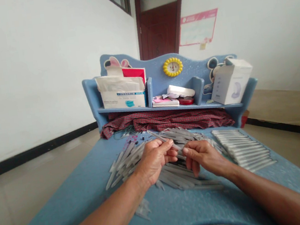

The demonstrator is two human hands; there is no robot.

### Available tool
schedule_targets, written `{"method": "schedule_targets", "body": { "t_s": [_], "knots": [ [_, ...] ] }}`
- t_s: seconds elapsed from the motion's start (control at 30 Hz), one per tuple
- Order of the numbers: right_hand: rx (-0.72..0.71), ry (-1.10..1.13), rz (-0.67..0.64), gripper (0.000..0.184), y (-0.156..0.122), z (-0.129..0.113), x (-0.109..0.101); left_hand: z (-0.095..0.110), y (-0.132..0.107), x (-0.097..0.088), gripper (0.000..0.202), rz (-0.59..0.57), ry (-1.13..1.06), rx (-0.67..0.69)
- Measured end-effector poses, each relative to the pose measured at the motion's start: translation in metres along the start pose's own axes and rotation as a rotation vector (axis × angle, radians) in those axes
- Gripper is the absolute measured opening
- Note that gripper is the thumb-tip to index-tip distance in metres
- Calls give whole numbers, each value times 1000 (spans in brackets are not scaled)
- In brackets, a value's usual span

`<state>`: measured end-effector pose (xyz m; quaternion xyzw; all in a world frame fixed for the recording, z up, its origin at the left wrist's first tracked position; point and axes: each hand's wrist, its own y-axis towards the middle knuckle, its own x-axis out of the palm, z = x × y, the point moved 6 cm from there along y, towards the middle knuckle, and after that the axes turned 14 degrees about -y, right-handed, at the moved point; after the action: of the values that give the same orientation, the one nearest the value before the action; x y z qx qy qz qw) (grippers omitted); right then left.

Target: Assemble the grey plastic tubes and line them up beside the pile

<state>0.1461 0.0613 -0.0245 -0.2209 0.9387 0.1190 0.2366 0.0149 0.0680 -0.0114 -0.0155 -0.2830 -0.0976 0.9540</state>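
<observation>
Above the middle of the desk, my left hand [156,159] is closed on a slim translucent grey pen barrel [177,147], pinching it between thumb and fingers. Its far end sticks out past the knuckles, up and to the left. My right hand [202,154] is closed at the near end of the same barrel, thumb against the fingertips. Whether a smaller part sits in that pinch is hidden. Beneath both hands spreads a loose heap of similar grey tubes [181,180]. More grey tubes [123,162] lie to the left of my left hand.
At right, a neat row of pens [243,148] lies side by side. Small black pieces [143,138] sit behind the heap. A checked cloth [167,119] lies under the shelf [127,110], which bears a mask box [122,94] and a white box [230,81]. Clear scraps [143,210] lie nearer me.
</observation>
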Motion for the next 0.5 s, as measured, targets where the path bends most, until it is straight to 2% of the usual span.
{"method": "schedule_targets", "body": {
  "t_s": [0.07, 0.23, 0.37, 0.5],
  "knots": [
    [5, 12, -38, 39, 0, -1, 2, 0, 0, 0, 13, -5, -1, 3],
    [21, 52, 29, 34, 0, 0, -2, 0, 0, -1, 13, 7, 20, 16],
    [18, 42, -28, 36, 0, 1, 2, 0, 0, 0, 12, 1, 31, 21],
    [25, 69, 11, 33, 0, 2, 0, 1, 0, 0, 12, -8, 46, 27]
  ]
}}
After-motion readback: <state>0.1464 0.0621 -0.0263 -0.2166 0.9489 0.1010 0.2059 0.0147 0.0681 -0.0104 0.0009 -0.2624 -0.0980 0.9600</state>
